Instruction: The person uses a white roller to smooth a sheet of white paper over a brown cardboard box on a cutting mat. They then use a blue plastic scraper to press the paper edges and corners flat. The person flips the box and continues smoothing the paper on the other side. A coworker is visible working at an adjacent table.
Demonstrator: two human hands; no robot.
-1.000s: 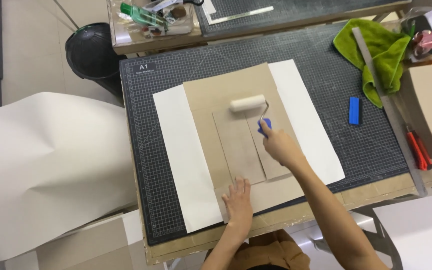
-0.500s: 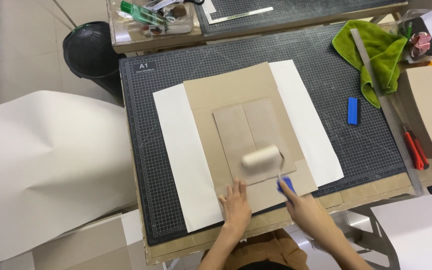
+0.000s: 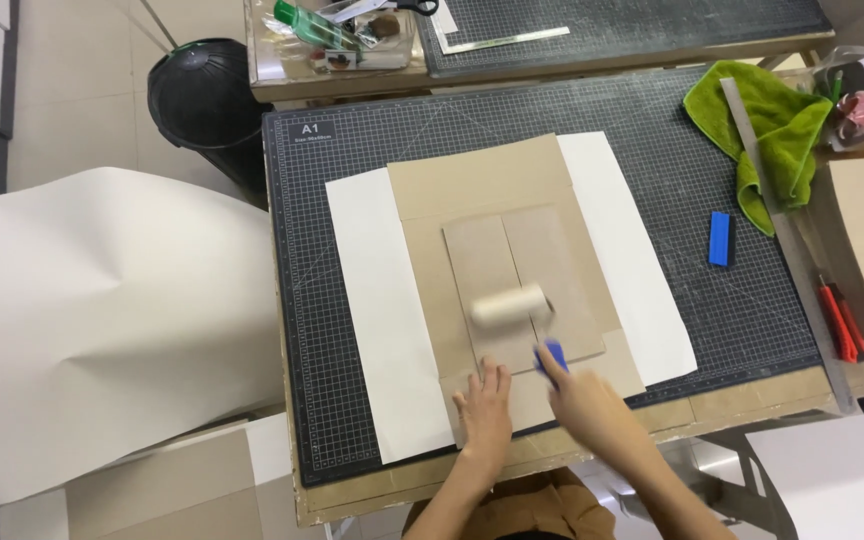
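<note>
- On the dark cutting mat (image 3: 652,200), a white sheet (image 3: 382,300) lies under brown paper (image 3: 482,175), both unmoved since a second ago.
- Grey boards (image 3: 497,250) sit centred on that paper.
- Left hand (image 3: 484,408) presses flat, fingers spread, on the paper's near edge, as before.
- Right hand (image 3: 592,405) grips the blue handle; the pale roller (image 3: 509,306), earlier at the boards' far end, now blurs over their near half.

The desk (image 3: 592,432) carries a dark cutting mat (image 3: 642,120). On the mat lie a white sheet (image 3: 382,300) under brown paper (image 3: 482,175), and right of these a blue block (image 3: 719,238). A green cloth (image 3: 777,135) overlaps the mat's right edge.
</note>
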